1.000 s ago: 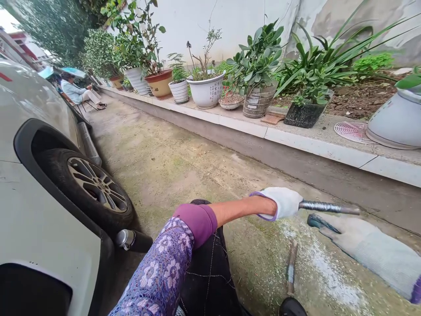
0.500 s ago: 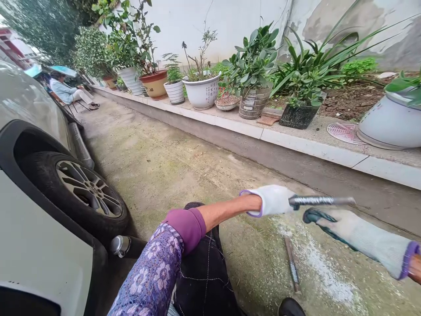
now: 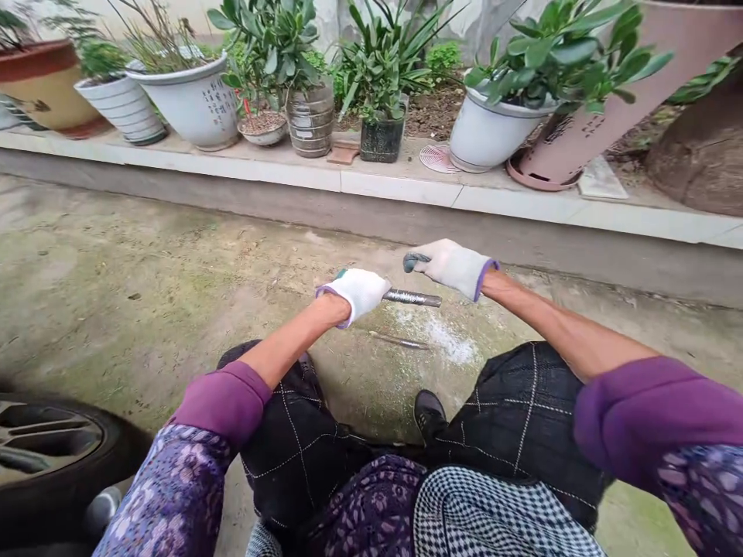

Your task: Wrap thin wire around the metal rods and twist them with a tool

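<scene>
My left hand (image 3: 361, 292), in a white work glove with a purple cuff, is closed around one end of a dark metal rod (image 3: 413, 298) with a whitish, scraped-looking stretch along it. The rod's free end points right. My right hand (image 3: 450, 267), gloved alike with dark fingertips, hovers just above and right of that end, apart from it. Its fingers are curled together, and whatever they may hold is hidden. Below the hands a second slim rod (image 3: 400, 340) lies on the ground beside a patch of white flakes (image 3: 453, 342).
A raised, tile-edged ledge (image 3: 400, 184) crosses behind the hands, carrying several potted plants, among them a white pot (image 3: 493, 131) and a leaning pink pot (image 3: 557, 151). A car wheel (image 3: 52, 441) stands at lower left. My shoe (image 3: 429, 414) is near the flakes.
The view has swung right and down, bringing both arms and my lap into sight. My right hand has moved from below the rod to above its free end. The left hand still holds the rod.
</scene>
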The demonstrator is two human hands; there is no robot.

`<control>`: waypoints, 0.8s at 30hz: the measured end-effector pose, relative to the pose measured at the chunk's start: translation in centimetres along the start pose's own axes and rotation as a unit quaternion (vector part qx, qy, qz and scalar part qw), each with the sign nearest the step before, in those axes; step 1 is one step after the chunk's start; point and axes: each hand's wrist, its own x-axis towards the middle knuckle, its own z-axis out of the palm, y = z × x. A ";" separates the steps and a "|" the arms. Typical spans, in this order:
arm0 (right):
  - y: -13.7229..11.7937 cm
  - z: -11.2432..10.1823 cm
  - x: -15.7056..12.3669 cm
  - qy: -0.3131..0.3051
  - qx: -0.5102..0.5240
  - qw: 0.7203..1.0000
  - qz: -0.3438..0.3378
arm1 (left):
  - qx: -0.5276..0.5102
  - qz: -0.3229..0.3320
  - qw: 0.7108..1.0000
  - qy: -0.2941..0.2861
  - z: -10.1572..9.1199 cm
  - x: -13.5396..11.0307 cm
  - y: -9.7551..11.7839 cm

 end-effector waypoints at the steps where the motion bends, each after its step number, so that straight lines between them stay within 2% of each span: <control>1: 0.4 0.2 0.4 -0.017 0.020 1.000 0.001 | -0.013 0.001 1.000 -0.003 -0.2 -0.2 0.1; 4: 1.0 1.2 1.0 -0.055 0.060 0.997 -0.001 | -0.098 -0.034 0.995 -0.004 -1.1 -0.8 -0.3; 7: 0.0 2.2 0.5 -0.081 0.063 0.995 0.006 | -0.158 -0.089 0.983 0.024 -1.8 -0.8 -1.5; 10: -2.5 2.3 -1.2 -0.100 0.056 0.993 -0.024 | -0.140 -0.137 0.980 0.036 -1.7 -0.3 -2.6; 12: -4.3 1.9 -2.4 -0.092 0.040 0.994 -0.053 | -0.118 -0.154 0.981 0.028 -1.2 0.1 -2.8; 15: -5.7 0.6 -3.5 -0.066 -0.035 0.996 -0.044 | -0.064 -0.157 0.985 0.017 -0.3 0.4 -2.3; 18: -4.8 -0.8 -3.2 -0.035 -0.066 0.997 -0.020 | -0.049 -0.133 0.990 0.001 0.1 0.4 -1.3; 21: -2.2 -1.5 -2.2 -0.010 -0.007 1.000 0.005 | -0.094 -0.105 0.990 -0.007 -0.1 0.2 -0.7; 24: 0.1 -1.3 -1.2 -0.014 0.038 0.999 0.018 | -0.128 -0.088 0.988 -0.005 -0.5 0.0 -0.4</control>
